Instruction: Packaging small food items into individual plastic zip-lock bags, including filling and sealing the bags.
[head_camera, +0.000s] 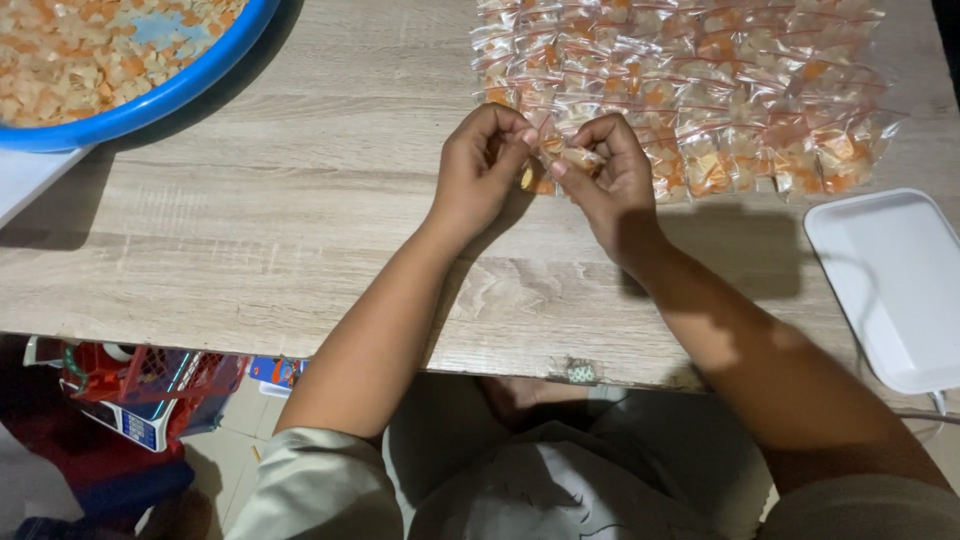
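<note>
Here, a wooden desk carries everything. At its far left corner sits a blue basin full of orange and pale snack pieces. A spread of small filled clear bags covers the far middle, and a white foam tray lies at the right edge. The left hand and right hand meet at the spread's near edge, fingertips pinched together on one small bag.
</note>
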